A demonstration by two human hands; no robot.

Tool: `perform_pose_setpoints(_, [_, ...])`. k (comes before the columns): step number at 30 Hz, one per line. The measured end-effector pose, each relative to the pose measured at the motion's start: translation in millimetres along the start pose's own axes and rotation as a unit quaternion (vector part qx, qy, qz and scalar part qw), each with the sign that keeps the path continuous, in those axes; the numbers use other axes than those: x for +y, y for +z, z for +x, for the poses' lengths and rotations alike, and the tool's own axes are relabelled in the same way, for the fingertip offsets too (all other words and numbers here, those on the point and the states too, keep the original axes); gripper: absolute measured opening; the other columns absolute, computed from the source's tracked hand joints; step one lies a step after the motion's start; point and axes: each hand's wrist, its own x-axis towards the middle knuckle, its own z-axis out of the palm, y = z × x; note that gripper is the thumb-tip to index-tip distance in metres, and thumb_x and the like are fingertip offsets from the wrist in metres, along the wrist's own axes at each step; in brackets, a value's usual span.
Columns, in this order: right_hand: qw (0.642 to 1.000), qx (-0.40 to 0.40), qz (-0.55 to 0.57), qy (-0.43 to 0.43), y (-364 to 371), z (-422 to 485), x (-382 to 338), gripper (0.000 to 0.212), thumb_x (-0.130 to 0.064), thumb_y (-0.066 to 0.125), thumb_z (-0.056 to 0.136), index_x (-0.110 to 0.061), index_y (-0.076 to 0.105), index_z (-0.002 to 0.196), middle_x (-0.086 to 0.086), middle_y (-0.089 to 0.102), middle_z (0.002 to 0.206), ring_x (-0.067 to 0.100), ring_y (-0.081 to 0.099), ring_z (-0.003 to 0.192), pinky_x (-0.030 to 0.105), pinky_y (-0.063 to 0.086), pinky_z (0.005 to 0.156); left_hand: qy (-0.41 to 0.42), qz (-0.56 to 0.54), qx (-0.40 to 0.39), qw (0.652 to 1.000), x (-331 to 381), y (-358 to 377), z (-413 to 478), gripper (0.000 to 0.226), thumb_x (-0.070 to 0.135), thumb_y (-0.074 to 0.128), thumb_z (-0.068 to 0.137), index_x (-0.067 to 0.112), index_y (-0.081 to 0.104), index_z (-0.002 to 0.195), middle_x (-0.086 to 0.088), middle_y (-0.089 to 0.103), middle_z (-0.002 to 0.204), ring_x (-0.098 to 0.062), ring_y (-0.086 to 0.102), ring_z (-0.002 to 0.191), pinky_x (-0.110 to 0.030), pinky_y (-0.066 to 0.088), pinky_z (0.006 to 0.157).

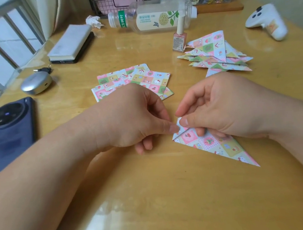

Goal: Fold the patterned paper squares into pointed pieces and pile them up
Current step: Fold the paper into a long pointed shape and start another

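A patterned paper piece [213, 144], folded to a long point aimed at the lower right, lies on the wooden table [153, 196] in front of me. My left hand [138, 119] pinches its upper left corner with thumb and forefinger. My right hand [219, 109] pinches the same small corner flap from the right, with its other fingers on the paper. Behind my hands lie several flat patterned squares [135, 78], overlapping. At the back right sits a pile of folded pointed pieces [215, 55].
A dark phone [10, 129] lies at the left, with a silver earbud case [35, 83] and a white-topped box [70, 43] behind it. A plastic bottle [154, 16] lies on its side at the back. A pink nail-polish bottle [180, 38] stands by the pile. A white controller [266, 21] lies far right.
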Motion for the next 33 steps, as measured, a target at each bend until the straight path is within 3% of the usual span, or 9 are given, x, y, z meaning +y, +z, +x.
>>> perform_pose_setpoints(13, [1.000, 0.009, -0.010, 0.001, 2.8, 2.5, 0.6, 0.012, -0.002, 0.080, 0.078, -0.011, 0.071, 0.080, 0.004, 0.063, 0.050, 0.009, 0.045, 0.028, 0.021, 0.034, 0.037, -0.025, 0.027, -0.017, 0.999, -0.2, -2.1, 1.1, 0.021, 0.031, 0.084, 0.078, 0.015, 0.072, 0.073, 0.001, 0.060, 0.048, -0.017, 0.056, 0.037, -0.021, 0.040, 0.034])
perform_pose_setpoints(20, [1.000, -0.003, 0.012, -0.003, 0.5, 5.0, 4.4, 0.012, -0.002, 0.079, 0.078, -0.012, 0.072, 0.080, 0.014, 0.064, 0.053, 0.018, 0.038, 0.030, 0.026, 0.036, 0.044, -0.024, 0.035, -0.018, 0.999, 1.1, -0.7, 1.9, 0.023, 0.032, 0.085, 0.076, 0.014, 0.071, 0.072, 0.001, 0.059, 0.047, -0.016, 0.055, 0.035, -0.021, 0.039, 0.034])
perform_pose_setpoints(33, [0.999, -0.030, 0.006, -0.009, -1.6, 7.0, 7.3, 0.018, 0.008, 0.072, 0.080, -0.008, 0.071, 0.087, 0.026, 0.066, 0.070, 0.023, 0.045, 0.037, 0.027, 0.038, 0.038, -0.025, 0.034, -0.014, 0.999, 2.1, 0.1, 1.0, 0.023, 0.031, 0.085, 0.074, 0.013, 0.071, 0.072, 0.001, 0.058, 0.047, -0.016, 0.053, 0.034, -0.021, 0.039, 0.034])
